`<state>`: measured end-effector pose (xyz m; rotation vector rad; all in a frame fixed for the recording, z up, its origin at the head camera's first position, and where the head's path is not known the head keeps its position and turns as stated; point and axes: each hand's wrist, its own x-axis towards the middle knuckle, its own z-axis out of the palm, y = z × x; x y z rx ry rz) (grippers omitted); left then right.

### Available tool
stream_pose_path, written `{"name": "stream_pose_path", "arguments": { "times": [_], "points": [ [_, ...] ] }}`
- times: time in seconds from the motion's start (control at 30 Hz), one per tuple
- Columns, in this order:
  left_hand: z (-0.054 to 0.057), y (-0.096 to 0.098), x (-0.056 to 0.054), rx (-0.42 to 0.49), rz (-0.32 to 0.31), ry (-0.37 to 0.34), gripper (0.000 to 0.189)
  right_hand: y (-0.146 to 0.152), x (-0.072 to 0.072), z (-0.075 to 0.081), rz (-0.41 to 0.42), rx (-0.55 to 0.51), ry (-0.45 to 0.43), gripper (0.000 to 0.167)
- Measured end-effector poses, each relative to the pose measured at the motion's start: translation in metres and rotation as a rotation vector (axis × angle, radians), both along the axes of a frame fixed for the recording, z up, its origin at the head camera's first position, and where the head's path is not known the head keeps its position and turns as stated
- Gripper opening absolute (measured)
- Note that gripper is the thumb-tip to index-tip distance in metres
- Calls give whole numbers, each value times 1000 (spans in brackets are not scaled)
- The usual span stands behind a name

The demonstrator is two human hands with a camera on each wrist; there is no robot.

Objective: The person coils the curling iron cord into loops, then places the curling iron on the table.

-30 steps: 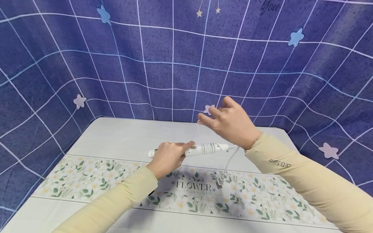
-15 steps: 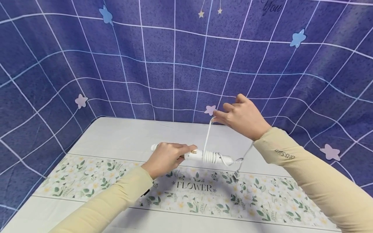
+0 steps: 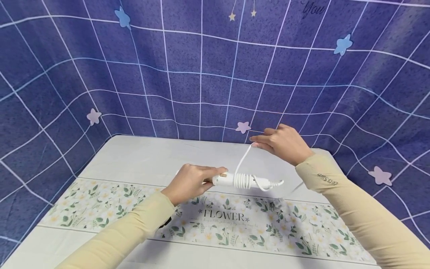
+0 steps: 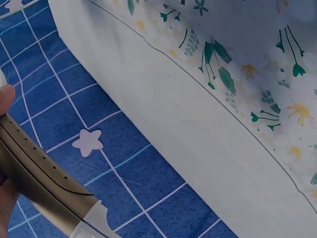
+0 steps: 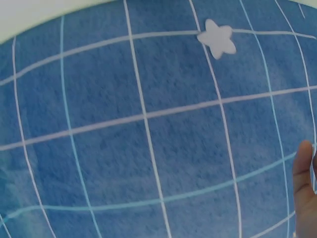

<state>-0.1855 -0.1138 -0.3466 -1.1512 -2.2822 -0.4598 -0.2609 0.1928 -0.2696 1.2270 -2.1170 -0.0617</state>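
1. White plastic, head view: one corded hair styler (image 3: pixel 227 181), held roughly level over the table, its handle pointing to our right. A small brown patch marks the handle.
2. White power cord (image 3: pixel 243 181), same view: wound in several close turns about the handle, with a looser loop nearer the tail. One strand rises from the turns to our right hand.
3. Left hand (image 3: pixel 194 181): fingers curled round the styler, thumb laid along it toward the handle.
4. Right hand (image 3: pixel 282 144): thumb and forefinger pinch the raised strand; the other fingers are bent. We find it above the handle and well apart from it.
5. Table cover (image 3: pixel 141 157), white, with a floral band lettered "FLOWER". Over the band, below the handle's tail, we note a pale shape too blurred to identify.
6. Purple-blue curtain (image 3: pixel 215 56), gridded and starred, behind the table. Cream sleeves (image 3: pixel 356 209) on both our arms, the right one lettered.
7. Left wrist view: gold-brown barrel (image 4: pixel 47 173) of the styler, lower left, with a row of small dark holes and a whitish end. Our fingers (image 4: pixel 6 99) hold it from both sides at the picture's edge.
8. Right wrist view: blue gridded fabric, one pale star (image 5: pixel 218 38), and our fingertips (image 5: pixel 302 173) at the right edge; from this view alone we cannot tell what they pinch.
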Motion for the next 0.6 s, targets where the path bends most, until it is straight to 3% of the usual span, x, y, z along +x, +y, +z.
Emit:
{"name": "stream_pose_path", "arguments": {
  "times": [0.13,0.37,0.6],
  "points": [
    [0,0,0,23,4,-23,55,2,-1,-12,-13,4,-39,44],
    [1,1,0,102,1,-78,56,1,0,-30,-29,22,-108,31],
    [5,3,1,149,88,-128,55,2,11,-46,-74,68,-232,28]
  ]
}}
